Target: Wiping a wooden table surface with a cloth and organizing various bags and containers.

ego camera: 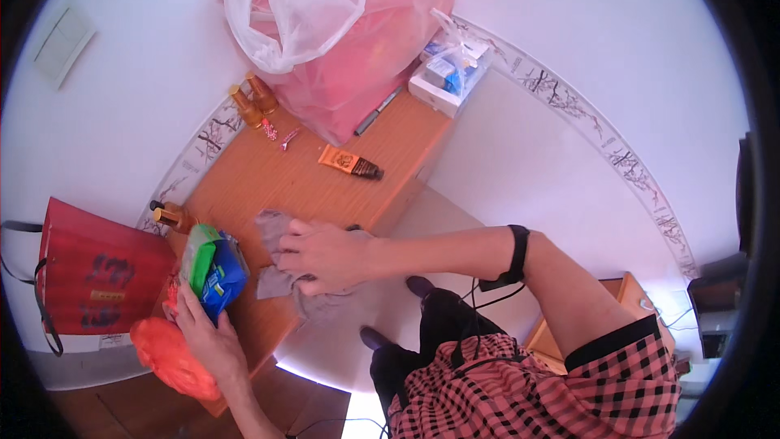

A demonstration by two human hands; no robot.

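My right hand [329,253] presses a crumpled grey cloth [277,283] onto the wooden tabletop [262,189], near its front edge. The cloth hangs partly over that edge. At the left end of the table, my left hand [207,332] rests against a blue and green plastic pack [222,277], its fingers along the near side; whether it grips the pack is unclear. An orange-red plastic bag [170,356] lies just beside this hand. Further along the tabletop lies an orange tube with a dark cap [350,163].
A large pink plastic bag [359,61] stands at the back, beside a white box in clear plastic [448,82] and a marker pen [378,111]. Amber bottles [247,107] and hair clips [288,139] sit near the wall. A red paper bag [100,274] stands at the far left.
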